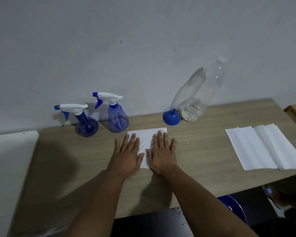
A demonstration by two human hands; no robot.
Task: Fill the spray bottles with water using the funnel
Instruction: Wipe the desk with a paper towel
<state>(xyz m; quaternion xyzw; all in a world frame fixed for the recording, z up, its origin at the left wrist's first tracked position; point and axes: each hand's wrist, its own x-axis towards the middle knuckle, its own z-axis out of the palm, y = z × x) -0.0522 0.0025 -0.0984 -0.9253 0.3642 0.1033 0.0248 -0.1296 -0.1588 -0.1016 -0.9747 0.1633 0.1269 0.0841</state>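
Observation:
Two blue spray bottles with white trigger heads stand at the back of the wooden table (75,156): the left bottle (85,124) and the right bottle (117,117). A blue funnel (171,118) lies mouth down to their right. Beside it stands a large clear plastic bottle (197,98) with a little water at its bottom and a cap on top. My left hand (128,154) and my right hand (161,153) lie flat, fingers straight, side by side on a white paper napkin (146,134) in front of the spray bottles.
A stack of white paper sheets (261,147) lies at the table's right. A white surface (9,159) adjoins the table on the left. A blue rounded object (232,211) sits below the table's front edge. A grey wall rises behind.

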